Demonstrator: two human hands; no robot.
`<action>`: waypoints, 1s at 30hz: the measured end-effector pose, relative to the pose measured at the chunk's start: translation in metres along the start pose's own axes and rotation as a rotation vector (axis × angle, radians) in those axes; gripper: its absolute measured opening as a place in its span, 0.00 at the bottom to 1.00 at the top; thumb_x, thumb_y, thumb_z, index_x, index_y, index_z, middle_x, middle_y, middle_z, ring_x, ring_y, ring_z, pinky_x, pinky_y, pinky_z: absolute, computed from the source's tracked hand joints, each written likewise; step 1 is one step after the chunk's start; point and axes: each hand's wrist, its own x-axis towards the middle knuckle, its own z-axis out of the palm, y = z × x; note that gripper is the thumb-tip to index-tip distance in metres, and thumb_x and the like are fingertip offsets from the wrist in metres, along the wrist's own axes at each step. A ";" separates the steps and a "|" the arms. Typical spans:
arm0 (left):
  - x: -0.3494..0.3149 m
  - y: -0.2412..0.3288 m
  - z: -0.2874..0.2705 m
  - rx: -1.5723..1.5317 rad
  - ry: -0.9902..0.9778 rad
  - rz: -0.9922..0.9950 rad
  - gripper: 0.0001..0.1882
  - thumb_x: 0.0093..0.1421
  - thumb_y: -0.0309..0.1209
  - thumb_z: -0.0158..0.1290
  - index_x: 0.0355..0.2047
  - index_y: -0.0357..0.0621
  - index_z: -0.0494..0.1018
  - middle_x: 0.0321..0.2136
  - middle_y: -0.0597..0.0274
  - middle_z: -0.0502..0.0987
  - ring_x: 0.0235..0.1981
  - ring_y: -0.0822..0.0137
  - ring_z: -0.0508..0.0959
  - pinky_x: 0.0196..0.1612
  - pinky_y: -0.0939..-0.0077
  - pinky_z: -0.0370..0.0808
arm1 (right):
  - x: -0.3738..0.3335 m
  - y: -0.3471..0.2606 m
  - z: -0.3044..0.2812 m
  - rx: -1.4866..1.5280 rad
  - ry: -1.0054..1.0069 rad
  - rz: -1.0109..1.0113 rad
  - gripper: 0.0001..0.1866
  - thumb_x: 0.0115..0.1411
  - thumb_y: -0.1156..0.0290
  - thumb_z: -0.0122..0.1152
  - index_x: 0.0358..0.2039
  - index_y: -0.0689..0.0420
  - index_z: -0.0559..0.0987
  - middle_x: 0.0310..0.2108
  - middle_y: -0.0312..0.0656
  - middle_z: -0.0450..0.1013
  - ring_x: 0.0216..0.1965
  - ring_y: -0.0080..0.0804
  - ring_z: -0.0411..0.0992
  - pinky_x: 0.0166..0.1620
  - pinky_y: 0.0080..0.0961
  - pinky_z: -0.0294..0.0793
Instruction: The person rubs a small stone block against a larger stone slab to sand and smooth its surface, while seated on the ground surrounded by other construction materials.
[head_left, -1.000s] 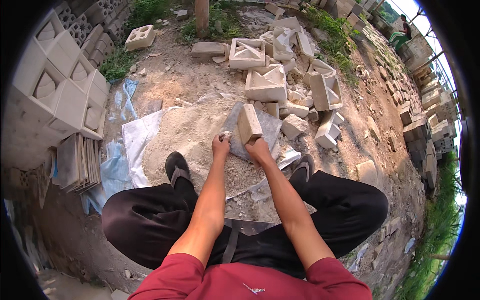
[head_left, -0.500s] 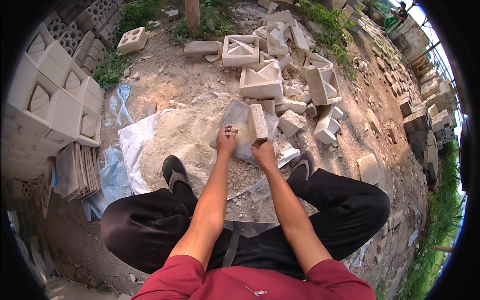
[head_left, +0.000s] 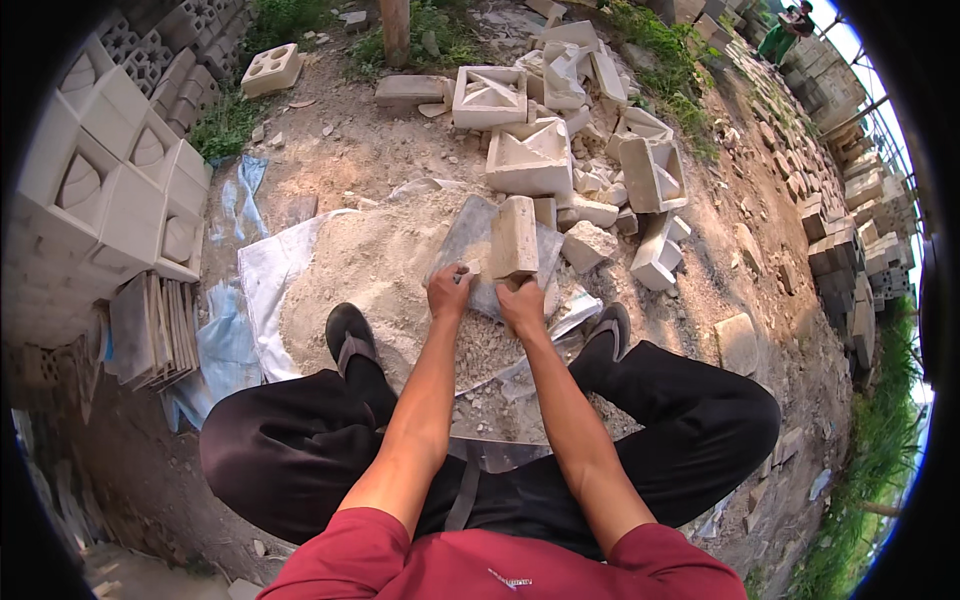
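Observation:
My right hand point(head_left: 522, 304) is closed on the near end of a dusty beige rectangular block point(head_left: 514, 236); whether the block has a handle is hidden by the fingers. The block stands out over a flat grey slab point(head_left: 461, 232). My left hand point(head_left: 447, 292) is at the slab's near left edge, its fingers curled and pinched together. A small pale bit shows by those fingertips, too small to name. Under and left of the slab spreads a heap of pale crushed powder point(head_left: 365, 265) on a white sheet point(head_left: 272, 270).
Broken hollow concrete blocks point(head_left: 528, 157) and rubble lie beyond the slab. Pale moulded blocks point(head_left: 110, 220) are stacked at left, above several leaning boards point(head_left: 152, 330). A wooden post point(head_left: 395, 35) stands at the back. Another person point(head_left: 785, 35) is far off at upper right.
The block in my right hand has shifted slightly left and shows more of its broad face. My left hand has drawn back a little toward me, off the slab's middle.

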 end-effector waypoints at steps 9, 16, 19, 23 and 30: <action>0.006 -0.013 0.010 -0.065 0.035 0.019 0.07 0.46 0.30 0.61 0.26 0.43 0.81 0.32 0.55 0.81 0.37 0.54 0.79 0.45 0.65 0.74 | -0.008 -0.021 0.011 -0.183 -0.075 -0.024 0.29 0.49 0.63 0.61 0.45 0.72 0.67 0.36 0.68 0.74 0.42 0.62 0.74 0.45 0.45 0.74; 0.008 -0.012 0.011 -0.008 0.029 0.048 0.06 0.46 0.30 0.60 0.26 0.44 0.81 0.31 0.53 0.80 0.37 0.53 0.78 0.45 0.64 0.73 | -0.002 -0.026 0.001 -0.081 0.007 -0.099 0.26 0.49 0.64 0.60 0.43 0.72 0.67 0.34 0.68 0.74 0.42 0.66 0.72 0.43 0.47 0.73; 0.008 -0.006 0.010 -0.019 0.014 0.052 0.06 0.46 0.30 0.59 0.25 0.44 0.81 0.30 0.53 0.80 0.38 0.53 0.78 0.45 0.63 0.73 | -0.005 -0.017 0.003 -0.129 -0.026 -0.140 0.25 0.50 0.64 0.59 0.43 0.70 0.68 0.33 0.68 0.74 0.41 0.67 0.72 0.42 0.49 0.73; 0.007 -0.003 0.009 -0.020 0.018 0.059 0.05 0.46 0.29 0.58 0.25 0.43 0.80 0.31 0.53 0.80 0.37 0.52 0.78 0.44 0.63 0.74 | 0.003 -0.013 -0.007 -0.329 -0.103 -0.099 0.27 0.51 0.63 0.60 0.46 0.67 0.64 0.32 0.67 0.74 0.39 0.67 0.72 0.44 0.52 0.72; 0.012 -0.006 0.002 0.003 0.009 0.131 0.05 0.47 0.27 0.56 0.25 0.42 0.80 0.31 0.53 0.79 0.36 0.50 0.78 0.42 0.63 0.74 | 0.000 -0.021 -0.007 -0.166 -0.057 -0.118 0.29 0.50 0.63 0.64 0.46 0.67 0.64 0.37 0.65 0.74 0.41 0.64 0.73 0.45 0.52 0.72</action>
